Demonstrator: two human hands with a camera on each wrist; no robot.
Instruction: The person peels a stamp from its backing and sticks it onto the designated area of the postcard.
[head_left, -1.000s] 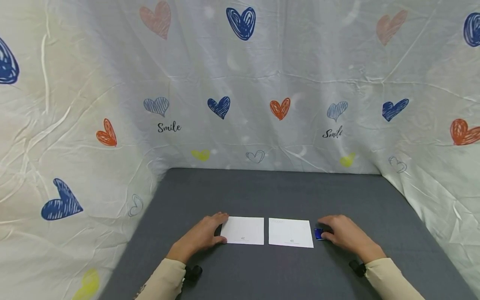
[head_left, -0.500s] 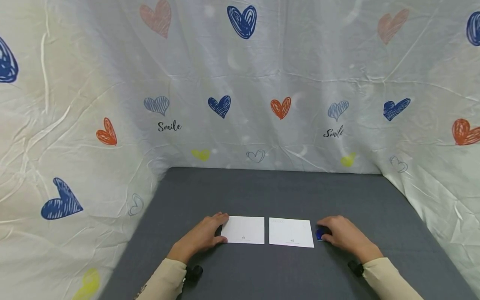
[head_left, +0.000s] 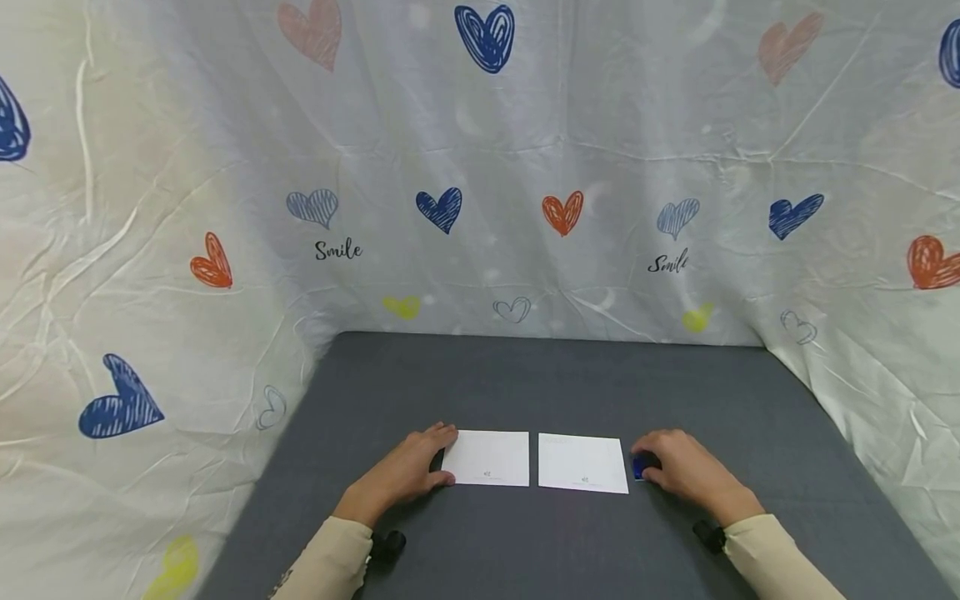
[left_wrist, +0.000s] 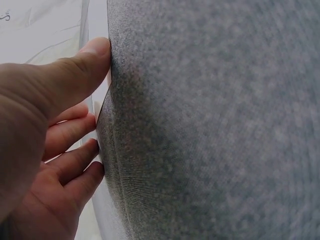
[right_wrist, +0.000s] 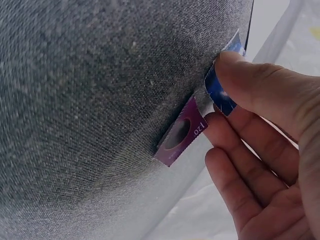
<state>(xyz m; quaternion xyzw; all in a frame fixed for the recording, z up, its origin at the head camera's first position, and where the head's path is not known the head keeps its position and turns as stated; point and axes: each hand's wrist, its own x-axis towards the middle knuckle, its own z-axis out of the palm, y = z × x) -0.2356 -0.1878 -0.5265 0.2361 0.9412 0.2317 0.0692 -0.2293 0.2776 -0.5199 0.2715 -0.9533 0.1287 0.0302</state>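
Observation:
Two white sheets, each a card or envelope with a small printed mark near its lower edge, lie side by side on the table. My left hand (head_left: pixel 401 468) rests at the left edge of the left sheet (head_left: pixel 491 457), thumb and fingers spread apart. To the right of the right sheet (head_left: pixel 583 460), my right hand (head_left: pixel 686 468) pinches a blue postage stamp (right_wrist: pixel 219 95) between thumb and fingers. A purple postage stamp (right_wrist: pixel 192 117) with a grey oval and "1.20" shows beside it in the right wrist view. The fingers partly cover the blue stamp.
The table (head_left: pixel 525 387) wears a dark grey cloth. Behind and at both sides hangs a pale curtain (head_left: pixel 487 167) printed with hearts and "Smile". A black band with a small device (head_left: pixel 390 546) sits on the left wrist, and another (head_left: pixel 708 536) on the right wrist.
My right hand has shifted slightly left, and its fingers have drawn in over the blue stamp, less of which shows now. The left hand and both sheets stay put.

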